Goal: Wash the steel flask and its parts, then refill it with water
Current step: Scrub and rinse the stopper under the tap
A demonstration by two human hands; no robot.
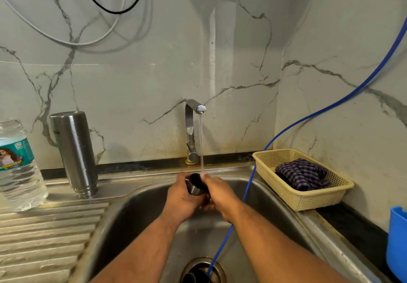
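The steel flask body (74, 152) stands upside down on the drainboard at the left, mouth down. Over the sink (136, 207), both hands hold the flask's steel cap (195, 189) with its black inner part under the running water. My left hand (181, 199) grips the cap from the left. My right hand (218, 192) curls over its black top from the right. The tap (191, 130) is on, and its stream falls onto the cap and my right fingers.
A clear plastic water bottle (17, 168) stands at the far left on the ribbed drainboard. A blue hose (248, 185) runs from the upper right down into the sink drain (202, 269). A cream basket (308, 196) with a checked cloth sits right of the sink. A blue container (397, 241) is at the right edge.
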